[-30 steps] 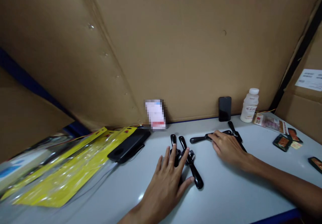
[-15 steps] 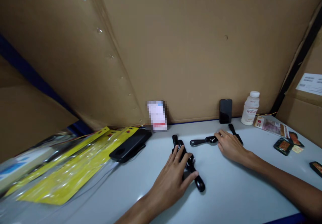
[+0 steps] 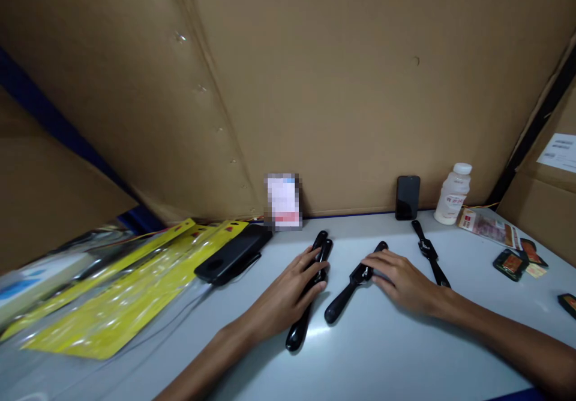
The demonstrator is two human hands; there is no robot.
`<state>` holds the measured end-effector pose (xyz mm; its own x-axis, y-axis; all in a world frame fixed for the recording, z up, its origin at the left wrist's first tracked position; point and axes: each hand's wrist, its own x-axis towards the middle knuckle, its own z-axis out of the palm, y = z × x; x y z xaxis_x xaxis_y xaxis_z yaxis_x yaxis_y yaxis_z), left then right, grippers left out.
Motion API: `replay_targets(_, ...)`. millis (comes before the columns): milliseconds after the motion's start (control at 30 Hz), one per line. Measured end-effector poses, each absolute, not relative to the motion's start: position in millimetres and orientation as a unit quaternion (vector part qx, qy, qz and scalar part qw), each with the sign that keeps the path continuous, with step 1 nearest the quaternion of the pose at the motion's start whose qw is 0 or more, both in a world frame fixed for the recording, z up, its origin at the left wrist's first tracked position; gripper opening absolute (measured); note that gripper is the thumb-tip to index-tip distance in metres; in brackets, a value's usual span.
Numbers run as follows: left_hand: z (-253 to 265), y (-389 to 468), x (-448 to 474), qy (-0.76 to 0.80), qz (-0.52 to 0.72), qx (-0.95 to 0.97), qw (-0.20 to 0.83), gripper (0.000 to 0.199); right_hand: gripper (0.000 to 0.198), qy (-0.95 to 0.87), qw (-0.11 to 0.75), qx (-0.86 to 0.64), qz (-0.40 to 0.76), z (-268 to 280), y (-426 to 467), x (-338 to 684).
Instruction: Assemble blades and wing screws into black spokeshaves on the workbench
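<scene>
Two black spokeshaves (image 3: 297,336) lie side by side on the grey table, their handles pointing up and slightly right. My left hand (image 3: 285,293) rests over their middles, fingers curled around them. A third spokeshave (image 3: 341,302) lies at a slant just right of these, its metal blade part near the centre. My right hand (image 3: 405,280) grips it by the middle and upper handle, fingers on top and thumb below. Further right, a fourth spokeshave (image 3: 426,248) lies alone, its lower handle end close to my right wrist.
Yellow-backed clear packaging (image 3: 135,293) and a black device (image 3: 234,256) with a cable lie at left. Against the cardboard wall (image 3: 337,89) stand a blurred-out screen (image 3: 283,202), a dark phone (image 3: 408,198) and a white bottle (image 3: 453,197). Small food packets (image 3: 510,264) lie at right.
The two spokeshaves under my left hand have gone from crossed to side by side. My right hand has shifted left and down, and its spokeshave has turned from nearly level to slanted.
</scene>
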<state>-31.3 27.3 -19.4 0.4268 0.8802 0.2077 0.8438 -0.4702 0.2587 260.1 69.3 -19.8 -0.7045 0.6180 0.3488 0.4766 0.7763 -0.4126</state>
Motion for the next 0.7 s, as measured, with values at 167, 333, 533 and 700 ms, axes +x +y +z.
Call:
replay_targets(167, -24.7, 14.4, -13.0, 0.521, 0.19, 0.832, 0.004, 0.061, 0.046, -0.915, 0.242, -0.274, 0.168, -6.3, 52.7, 250.0)
replay_targets(333, -33.6, 7.3, -0.2, 0.518, 0.138, 0.844, -0.024, 0.064, 0.027, -0.842, 0.035, -0.532, -0.081, 16.6, 66.9, 269.0)
replay_targets(533, -35.0, 8.5, -1.0, 0.534, 0.143, 0.833, -0.02, 0.051, 0.025, -0.767, -0.141, -0.618, -0.099, 34.3, 76.2, 305.9)
replay_targets(700, -17.0, 12.0, -11.6, 0.574, 0.097, 0.812, 0.041, 0.057, 0.024, -0.791, -0.206, -0.571, -0.07, 38.3, 75.0, 319.8)
